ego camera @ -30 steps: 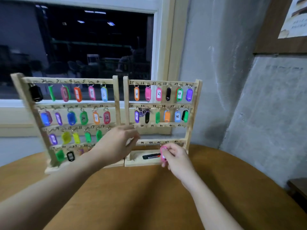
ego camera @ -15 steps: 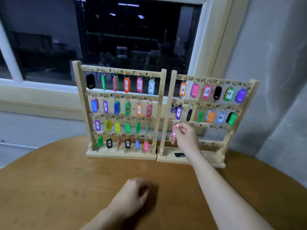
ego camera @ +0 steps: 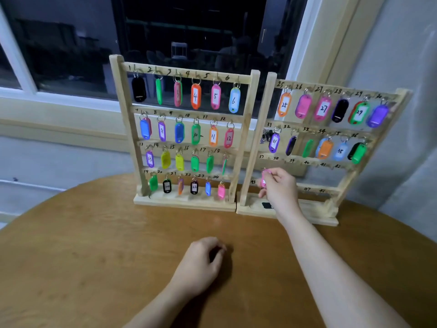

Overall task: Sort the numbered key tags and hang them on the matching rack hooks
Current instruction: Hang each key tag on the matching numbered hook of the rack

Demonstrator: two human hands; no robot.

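Two wooden key racks stand side by side on a round wooden table. The left rack (ego camera: 247, 138) carries coloured tags on hooks 1 to 24. The right rack (ego camera: 256, 147) has tags on its two upper rows; the row marked 37 to 42 is bare. My right hand (ego camera: 279, 185) pinches a pink key tag (ego camera: 264, 178) just below the hook marked 37, at the rack's left post. My left hand (ego camera: 201, 263) rests curled on the table in front, holding nothing I can see. A black tag (ego camera: 266, 205) lies on the right rack's base.
The table (ego camera: 94, 245) curves away at left and right. A dark window (ego camera: 189, 31) with a pale sill is behind the racks. A grey wall (ego camera: 402, 67) closes in on the right, close to the right rack's end post.
My right hand lifted the pink tag from the rack base up to the row 37 hooks. My left hand came off the left rack and dropped to the table.
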